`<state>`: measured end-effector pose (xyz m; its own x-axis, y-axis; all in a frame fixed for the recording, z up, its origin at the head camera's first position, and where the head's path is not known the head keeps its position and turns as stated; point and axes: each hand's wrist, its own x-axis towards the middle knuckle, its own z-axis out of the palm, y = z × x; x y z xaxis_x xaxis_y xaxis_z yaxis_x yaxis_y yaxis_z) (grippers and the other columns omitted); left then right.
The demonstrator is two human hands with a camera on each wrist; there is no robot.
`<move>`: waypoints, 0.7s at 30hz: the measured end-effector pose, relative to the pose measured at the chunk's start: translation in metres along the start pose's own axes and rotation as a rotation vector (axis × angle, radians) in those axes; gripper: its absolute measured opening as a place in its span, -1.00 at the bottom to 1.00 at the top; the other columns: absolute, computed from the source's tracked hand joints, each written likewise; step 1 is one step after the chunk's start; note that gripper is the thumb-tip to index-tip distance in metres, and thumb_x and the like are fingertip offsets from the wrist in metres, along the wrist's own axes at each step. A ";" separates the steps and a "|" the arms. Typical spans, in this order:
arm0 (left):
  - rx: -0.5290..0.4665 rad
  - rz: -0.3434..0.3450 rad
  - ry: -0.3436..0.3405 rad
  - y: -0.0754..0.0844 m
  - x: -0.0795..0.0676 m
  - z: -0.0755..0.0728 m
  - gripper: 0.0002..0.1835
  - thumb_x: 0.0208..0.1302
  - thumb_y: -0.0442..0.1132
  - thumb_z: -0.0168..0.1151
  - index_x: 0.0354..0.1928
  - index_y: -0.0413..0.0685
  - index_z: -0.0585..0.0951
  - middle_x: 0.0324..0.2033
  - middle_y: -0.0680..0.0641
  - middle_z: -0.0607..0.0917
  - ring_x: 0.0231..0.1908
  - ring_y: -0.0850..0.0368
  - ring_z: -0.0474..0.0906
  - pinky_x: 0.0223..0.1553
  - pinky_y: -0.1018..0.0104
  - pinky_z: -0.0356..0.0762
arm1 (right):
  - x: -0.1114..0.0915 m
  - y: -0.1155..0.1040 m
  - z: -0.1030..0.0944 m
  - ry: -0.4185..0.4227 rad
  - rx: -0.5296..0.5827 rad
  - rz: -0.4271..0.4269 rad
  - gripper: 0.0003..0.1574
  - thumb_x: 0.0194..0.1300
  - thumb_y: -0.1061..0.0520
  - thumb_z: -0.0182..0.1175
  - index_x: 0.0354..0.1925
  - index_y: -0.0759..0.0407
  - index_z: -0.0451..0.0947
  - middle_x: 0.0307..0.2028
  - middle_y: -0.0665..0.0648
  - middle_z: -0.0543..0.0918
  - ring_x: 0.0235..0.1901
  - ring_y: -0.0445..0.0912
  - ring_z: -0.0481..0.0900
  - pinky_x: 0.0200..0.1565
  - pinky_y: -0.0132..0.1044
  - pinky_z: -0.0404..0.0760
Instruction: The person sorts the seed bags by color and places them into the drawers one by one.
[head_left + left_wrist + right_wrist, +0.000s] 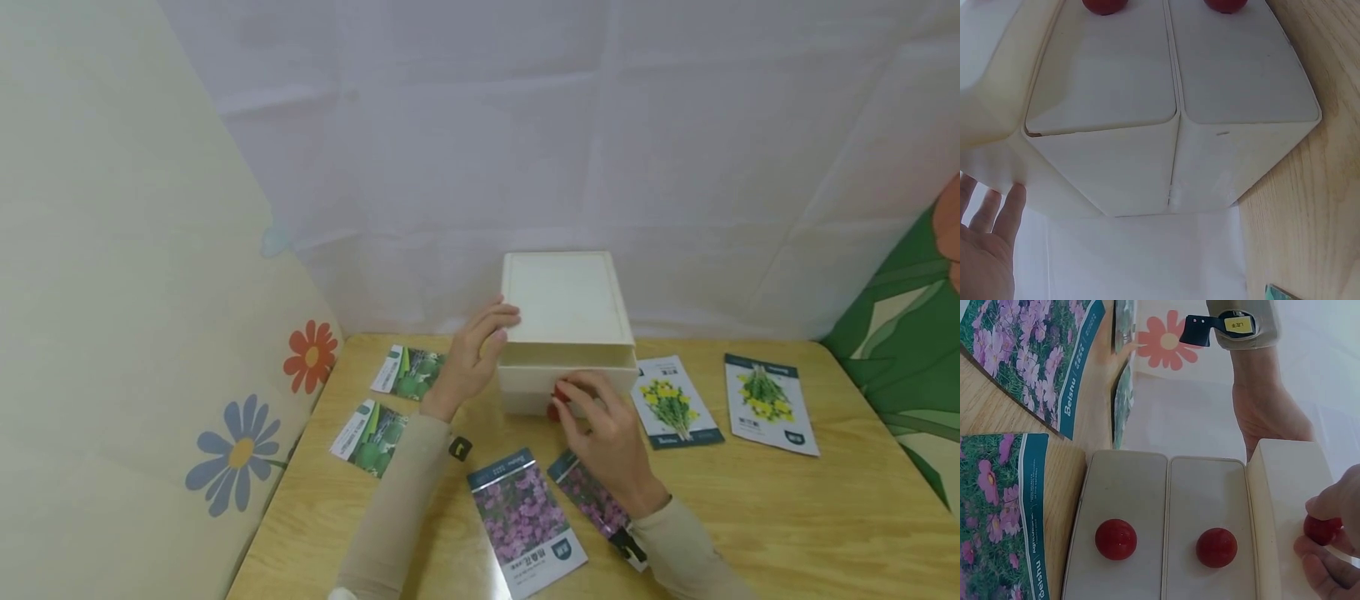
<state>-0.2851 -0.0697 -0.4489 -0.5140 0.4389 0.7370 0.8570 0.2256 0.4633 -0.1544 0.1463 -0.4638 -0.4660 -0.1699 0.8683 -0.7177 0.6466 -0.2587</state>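
Observation:
A small white drawer cabinet (pixel 566 300) stands against the back cloth. Its top drawer (pixel 525 381) is partly pulled out, with a dark gap showing under the cabinet top. My right hand (pixel 611 429) pinches that drawer's red knob (pixel 1319 530) between thumb and fingers. The two lower drawers, seen side by side in the right wrist view, are closed, and each has a round red knob (pixel 1216 547). My left hand (pixel 474 354) rests against the cabinet's left side near the top edge, fingers extended. What lies inside the drawer is hidden.
Printed packets lie on the wooden table (pixel 750 517): two green ones (pixel 371 437) at left, two pink-flowered ones (pixel 528 525) in front, and two yellow-flowered ones (pixel 771 404) at right. The right forearm partly covers one pink packet. A white cloth (pixel 450 167) hangs behind.

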 end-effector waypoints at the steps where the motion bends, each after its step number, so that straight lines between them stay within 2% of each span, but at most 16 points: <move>1: 0.003 -0.004 -0.003 0.000 0.000 0.000 -0.60 0.61 -0.10 -0.16 0.17 -0.16 0.58 0.26 -0.09 0.55 0.46 -0.08 0.22 0.50 0.08 0.13 | 0.000 0.000 0.000 -0.001 0.000 0.003 -0.53 0.00 0.36 0.44 -0.04 0.32 0.67 -0.04 0.25 0.63 -0.09 0.07 0.65 0.04 -0.33 0.64; 5: 0.005 -0.011 -0.008 0.001 0.000 -0.001 -0.58 0.62 -0.08 -0.17 0.18 -0.15 0.57 0.27 -0.07 0.54 0.46 -0.07 0.21 0.50 0.09 0.13 | -0.001 -0.002 -0.001 -0.011 -0.002 0.015 -0.53 0.00 0.36 0.45 -0.04 0.32 0.67 -0.03 0.24 0.63 -0.07 0.07 0.65 0.09 -0.38 0.62; 11: -0.005 0.001 0.001 -0.001 -0.001 0.001 -0.63 0.60 -0.14 -0.12 0.18 -0.13 0.58 0.26 -0.08 0.55 0.46 -0.09 0.22 0.50 0.08 0.12 | -0.001 -0.004 -0.003 -0.010 -0.004 0.007 -0.55 0.01 0.35 0.43 -0.05 0.33 0.67 -0.04 0.25 0.63 -0.07 0.08 0.65 0.14 -0.39 0.58; 21: -0.013 0.001 0.005 0.001 0.000 0.000 -0.60 0.61 -0.10 -0.16 0.18 -0.15 0.57 0.26 -0.09 0.55 0.46 -0.10 0.21 0.50 0.07 0.13 | 0.000 -0.006 -0.003 0.008 -0.004 -0.016 -0.57 0.01 0.35 0.43 -0.07 0.33 0.67 -0.06 0.26 0.64 -0.10 0.09 0.65 0.01 -0.28 0.67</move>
<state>-0.2844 -0.0692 -0.4490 -0.5133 0.4344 0.7401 0.8570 0.2138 0.4689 -0.1487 0.1450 -0.4613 -0.4504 -0.1740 0.8757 -0.7229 0.6467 -0.2433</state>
